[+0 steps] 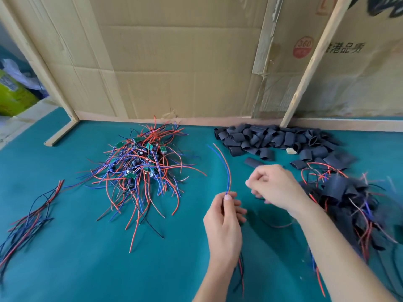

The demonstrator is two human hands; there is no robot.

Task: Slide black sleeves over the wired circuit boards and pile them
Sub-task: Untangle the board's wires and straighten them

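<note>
Two hands at work: left hand (223,219) pinches red and blue wires (224,168); right hand (273,187) curled, contents indiscernible. Black sleeves (261,138) heaped behind. Risk: loose wires snagging finished pile (349,199)

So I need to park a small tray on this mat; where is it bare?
Bare mat lies between the loose wire bundle and the unsleeved board pile, and along the near edge left of the left hand. The right side is crowded: black sleeves, finished pile.
</note>
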